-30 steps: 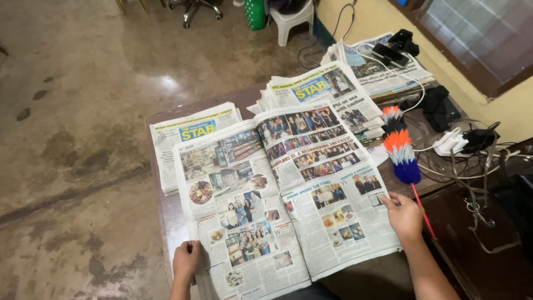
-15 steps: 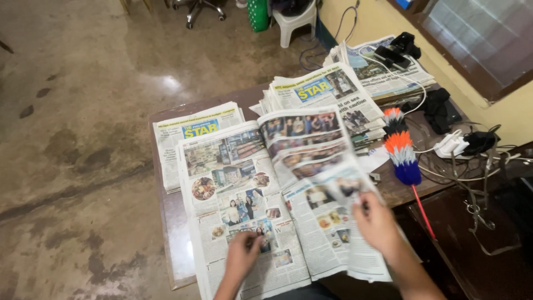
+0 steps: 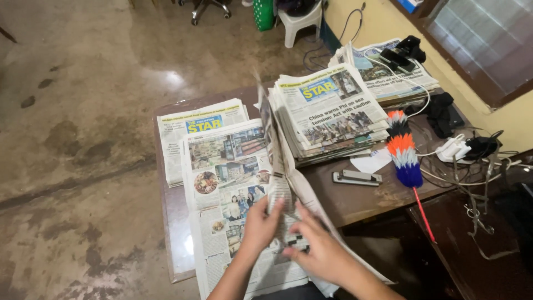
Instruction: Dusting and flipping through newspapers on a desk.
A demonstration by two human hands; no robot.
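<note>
An open newspaper (image 3: 227,166) lies on the brown table (image 3: 355,203), its left half flat. Its right half (image 3: 280,155) stands lifted on edge, swung up towards the left. My left hand (image 3: 261,222) and my right hand (image 3: 316,250) both pinch the lower part of that raised page, close together near the table's front edge.
A thick stack of folded newspapers (image 3: 327,111) sits behind the raised page, another pile (image 3: 388,72) at the back right, and a thinner one (image 3: 191,130) at the left. A grey stapler (image 3: 356,178), a colourful feather duster (image 3: 408,161), cables and plugs (image 3: 466,150) crowd the right.
The right page, flat a second ago, has been lifted and swung up leftward. Both hands moved from the paper's outer bottom corners to meet at its middle.
</note>
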